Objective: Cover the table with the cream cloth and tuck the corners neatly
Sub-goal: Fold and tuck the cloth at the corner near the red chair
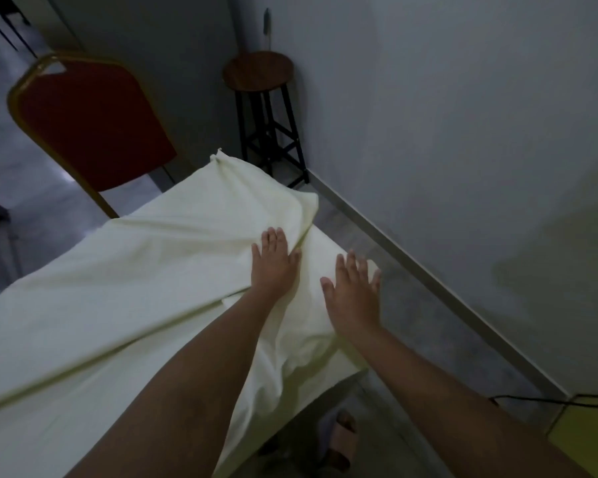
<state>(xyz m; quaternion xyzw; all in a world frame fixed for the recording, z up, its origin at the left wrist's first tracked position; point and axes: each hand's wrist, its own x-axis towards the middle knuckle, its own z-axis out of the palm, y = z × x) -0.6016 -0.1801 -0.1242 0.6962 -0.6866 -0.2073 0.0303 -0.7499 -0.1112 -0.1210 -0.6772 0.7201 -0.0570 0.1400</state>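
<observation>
— Pressing on the cloth [135,288], were both hands?
— Left hand [273,263] lay flat on a fold; right hand [354,294] was spread near the edge, gripping nothing. The cloth covered the table, wrinkled. A hard push could slide it off.
</observation>
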